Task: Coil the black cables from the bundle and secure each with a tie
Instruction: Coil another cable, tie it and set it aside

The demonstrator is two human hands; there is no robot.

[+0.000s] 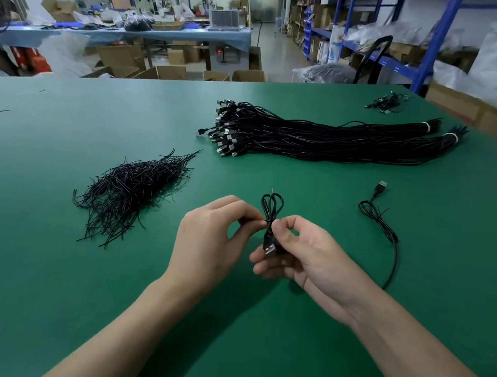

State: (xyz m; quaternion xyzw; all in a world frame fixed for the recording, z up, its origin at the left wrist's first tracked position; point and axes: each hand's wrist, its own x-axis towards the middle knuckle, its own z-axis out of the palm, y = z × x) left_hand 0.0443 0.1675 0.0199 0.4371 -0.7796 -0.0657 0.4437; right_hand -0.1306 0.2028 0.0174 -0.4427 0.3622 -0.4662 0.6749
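Small coiled black USB cable (271, 216) held just over the green matted table (59, 263), pinched at its middle by left hand (208, 238) and right hand (304, 251); beyond lie the long black cable bundle (318, 137) and a heap of thin black wire ties (129, 191); blue steel shelving (436, 45) and brown cardboard boxes (167, 72) behind

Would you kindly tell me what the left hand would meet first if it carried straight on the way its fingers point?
The left hand points right, fingertips already on the coiled cable; past that, it would probably meet the right hand, which grips the same cable.
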